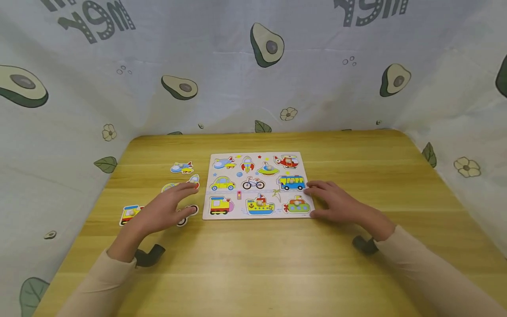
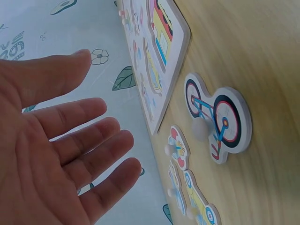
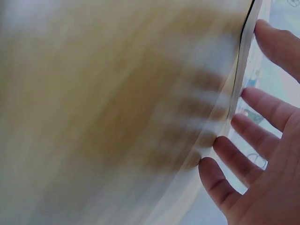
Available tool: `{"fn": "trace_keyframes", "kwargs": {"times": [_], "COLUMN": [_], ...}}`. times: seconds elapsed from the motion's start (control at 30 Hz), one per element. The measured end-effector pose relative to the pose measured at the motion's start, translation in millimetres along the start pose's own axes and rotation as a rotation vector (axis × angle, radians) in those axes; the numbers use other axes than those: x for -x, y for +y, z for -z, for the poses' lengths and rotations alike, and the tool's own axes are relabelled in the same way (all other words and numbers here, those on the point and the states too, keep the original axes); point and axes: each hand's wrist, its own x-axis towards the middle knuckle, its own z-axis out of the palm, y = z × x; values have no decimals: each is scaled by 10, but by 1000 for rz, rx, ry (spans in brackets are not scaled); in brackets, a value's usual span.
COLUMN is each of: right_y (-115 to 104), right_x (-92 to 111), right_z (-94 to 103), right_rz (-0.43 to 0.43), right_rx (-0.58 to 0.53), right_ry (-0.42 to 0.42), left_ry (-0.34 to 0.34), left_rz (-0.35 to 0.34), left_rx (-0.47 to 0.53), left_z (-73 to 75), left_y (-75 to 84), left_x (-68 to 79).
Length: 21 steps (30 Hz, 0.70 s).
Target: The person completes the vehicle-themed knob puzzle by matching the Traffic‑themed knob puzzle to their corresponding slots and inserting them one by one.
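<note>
A wooden peg puzzle board (image 1: 239, 212) with vehicle pictures lies mid-table. My right hand (image 1: 336, 200) is at its right edge, fingers spread; in the right wrist view the fingertips (image 3: 243, 92) touch or nearly touch the rim. Over the loose pieces left of the board hovers my left hand (image 1: 160, 211), fingers extended, holding nothing. Below it lies the bicycle piece (image 2: 228, 121), partly hidden in the head view. Close by are the rocket piece (image 1: 195, 179), the car piece (image 1: 169, 186), the airplane piece (image 1: 182, 167) and the train piece (image 1: 129, 214).
Knobbed pieces sit in the board, among them the helicopter (image 1: 291, 162), the bus (image 1: 298, 184) and the boat (image 1: 253, 207). A white cloth (image 1: 222, 88) printed with avocados hangs behind and beside the wooden table (image 1: 253, 264).
</note>
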Motion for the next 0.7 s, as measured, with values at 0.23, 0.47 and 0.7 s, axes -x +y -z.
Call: {"fn": "trace_keyframes", "kwargs": {"times": [0.23,0.47,0.7], "right_y": [-42,-18,-3], "right_x": [1,-3,-24], "right_z": [24,-6,-14], "right_rz": [9,-5,-18], "right_rx": [11,14,-16], "right_ry": [2,5,-14], "left_ry": [21,74,230], "left_rz": [0,5,26], "left_rx": [18,21,69], "left_z": [-38,-12,123], "left_y": [-70,-148,-317], "left_x": [-7,2,-16]}}
